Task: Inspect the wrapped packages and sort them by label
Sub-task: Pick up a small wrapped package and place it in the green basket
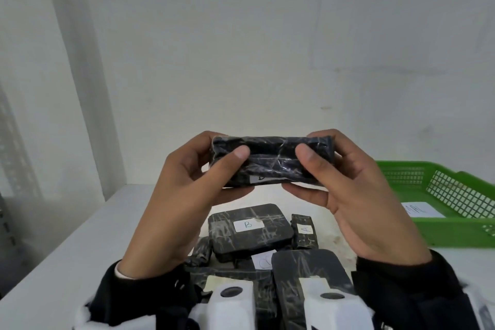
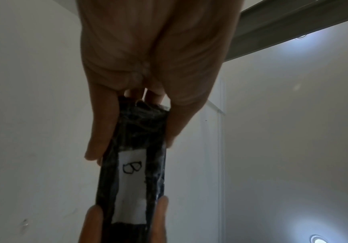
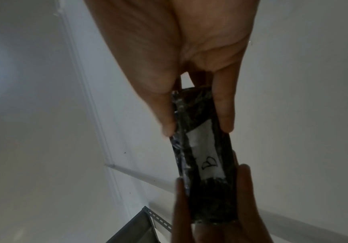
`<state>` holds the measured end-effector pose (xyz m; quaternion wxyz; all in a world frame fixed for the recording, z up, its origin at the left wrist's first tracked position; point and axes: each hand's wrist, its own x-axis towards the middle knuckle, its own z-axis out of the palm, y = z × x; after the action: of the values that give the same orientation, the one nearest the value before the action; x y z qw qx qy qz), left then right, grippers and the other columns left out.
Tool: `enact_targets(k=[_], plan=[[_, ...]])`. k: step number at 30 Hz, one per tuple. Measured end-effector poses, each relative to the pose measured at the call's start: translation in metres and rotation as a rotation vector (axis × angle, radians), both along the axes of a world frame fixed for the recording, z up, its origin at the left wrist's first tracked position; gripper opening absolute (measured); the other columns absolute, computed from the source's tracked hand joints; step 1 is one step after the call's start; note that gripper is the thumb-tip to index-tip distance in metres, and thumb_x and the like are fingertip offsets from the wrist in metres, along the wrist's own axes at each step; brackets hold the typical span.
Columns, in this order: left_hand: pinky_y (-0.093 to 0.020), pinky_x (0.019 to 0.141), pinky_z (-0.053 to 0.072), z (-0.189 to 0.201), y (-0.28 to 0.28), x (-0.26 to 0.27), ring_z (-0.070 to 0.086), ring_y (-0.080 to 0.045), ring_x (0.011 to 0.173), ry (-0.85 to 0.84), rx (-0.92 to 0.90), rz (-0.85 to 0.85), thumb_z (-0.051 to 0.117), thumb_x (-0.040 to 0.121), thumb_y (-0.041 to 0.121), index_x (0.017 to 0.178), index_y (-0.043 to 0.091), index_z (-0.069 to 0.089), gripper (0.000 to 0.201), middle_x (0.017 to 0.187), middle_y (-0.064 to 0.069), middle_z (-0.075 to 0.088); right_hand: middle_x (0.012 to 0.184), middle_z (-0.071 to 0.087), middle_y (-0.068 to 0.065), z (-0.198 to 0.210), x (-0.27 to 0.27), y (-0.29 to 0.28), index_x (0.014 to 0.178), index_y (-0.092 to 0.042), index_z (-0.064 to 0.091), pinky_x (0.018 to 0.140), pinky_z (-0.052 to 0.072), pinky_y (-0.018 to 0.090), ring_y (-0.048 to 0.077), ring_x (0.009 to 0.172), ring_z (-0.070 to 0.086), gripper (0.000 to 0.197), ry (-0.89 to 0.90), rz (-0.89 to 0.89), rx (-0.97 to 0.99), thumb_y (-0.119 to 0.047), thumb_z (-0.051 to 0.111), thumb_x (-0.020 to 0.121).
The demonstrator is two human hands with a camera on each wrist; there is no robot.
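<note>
Both hands grip one black package (image 1: 270,161) in the air above the table (image 1: 53,262), the left hand (image 1: 184,195) pinching its 9 o'clock end and the right hand (image 1: 353,190) its 3 o'clock end. Its white label (image 2: 130,185) reads B. More packages (image 1: 249,230) lie below at 6 o'clock; a green tray (image 1: 452,195) sits at 3 o'clock.

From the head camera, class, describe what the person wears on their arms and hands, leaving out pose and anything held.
Both hands are bare, the left hand and the right hand alike, with no gloves or rings in view. Each arm has a black long sleeve. A white boxy wrist camera with a dark round lens sits at each wrist.
</note>
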<state>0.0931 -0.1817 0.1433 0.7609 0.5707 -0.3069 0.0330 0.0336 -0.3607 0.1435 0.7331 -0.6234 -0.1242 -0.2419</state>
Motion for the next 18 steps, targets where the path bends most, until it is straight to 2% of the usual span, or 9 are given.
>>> enact_targets(k=[3,6,9,11,14,15,16,18], plan=[[-0.03,0.074,0.061,-0.0004,-0.0002,-0.0021,0.074,-0.019,0.091,-0.008,0.029,-0.03,0.082,0.076,0.033,0.096,0.011,0.072,0.032,0.099,-0.008,0.076,0.083,0.066,0.011,0.0001,-0.0012,-0.0019,0.077,-0.01,0.06,0.069,0.061,0.033,0.017,0.079,0.071,0.019,-0.02,-0.036,0.014,-0.025,0.07,0.069],[-0.031,0.071,0.061,-0.0012,-0.0017,-0.0029,0.074,-0.02,0.087,-0.015,0.021,-0.007,0.076,0.078,0.023,0.095,0.006,0.07,0.025,0.092,-0.009,0.075,0.082,0.064,0.012,-0.0002,-0.0024,-0.0038,0.074,-0.01,0.058,0.069,0.061,0.033,0.018,0.079,0.072,0.018,-0.008,-0.032,-0.015,-0.024,0.07,0.071],[-0.032,0.07,0.061,-0.0022,0.002,-0.001,0.073,-0.021,0.083,-0.058,0.039,0.0,0.074,0.079,0.017,0.091,0.005,0.069,0.018,0.089,-0.011,0.073,0.084,0.066,0.01,0.0009,-0.0054,-0.002,0.073,-0.014,0.061,0.073,0.061,0.035,0.018,0.085,0.072,0.022,0.02,0.032,-0.026,-0.032,0.071,0.069],[-0.032,0.075,0.061,-0.0024,0.0063,0.0007,0.072,-0.021,0.085,-0.09,0.056,-0.025,0.075,0.075,0.018,0.091,0.006,0.068,0.021,0.095,-0.014,0.071,0.086,0.059,0.015,0.0027,-0.0071,0.0007,0.067,-0.017,0.058,0.076,0.061,0.039,0.022,0.086,0.069,0.027,0.036,0.022,-0.042,-0.041,0.071,0.067],[-0.032,0.085,0.059,-0.0011,0.0074,0.0008,0.072,-0.021,0.094,-0.08,0.104,-0.062,0.075,0.067,0.037,0.102,0.017,0.069,0.041,0.107,-0.009,0.07,0.081,0.044,0.03,0.0024,-0.0065,0.001,0.063,-0.016,0.053,0.083,0.056,0.059,0.032,0.079,0.051,0.04,0.03,-0.107,-0.098,-0.048,0.076,0.071],[-0.034,0.086,0.059,-0.0013,0.0065,0.0018,0.071,-0.019,0.098,-0.04,0.116,-0.054,0.074,0.065,0.045,0.108,0.023,0.068,0.048,0.108,-0.005,0.07,0.081,0.04,0.035,0.0019,-0.0063,0.0005,0.065,-0.015,0.053,0.081,0.051,0.059,0.034,0.079,0.044,0.045,0.017,-0.116,-0.109,-0.052,0.078,0.07],[-0.037,0.087,0.058,-0.001,0.005,0.0021,0.07,-0.018,0.103,0.007,0.12,-0.048,0.071,0.063,0.054,0.111,0.029,0.066,0.055,0.109,0.001,0.071,0.082,0.038,0.037,0.0009,-0.0066,-0.0008,0.067,-0.015,0.054,0.08,0.045,0.053,0.034,0.078,0.041,0.048,0.003,-0.109,-0.11,-0.056,0.079,0.068],[-0.042,0.088,0.057,-0.0001,0.0009,0.0003,0.066,-0.016,0.115,0.099,0.126,-0.066,0.064,0.065,0.068,0.116,0.031,0.064,0.063,0.117,0.007,0.071,0.081,0.041,0.033,0.0002,-0.0077,-0.0038,0.07,-0.018,0.058,0.079,0.037,0.048,0.036,0.077,0.04,0.042,-0.035,-0.09,-0.128,-0.054,0.079,0.069]])
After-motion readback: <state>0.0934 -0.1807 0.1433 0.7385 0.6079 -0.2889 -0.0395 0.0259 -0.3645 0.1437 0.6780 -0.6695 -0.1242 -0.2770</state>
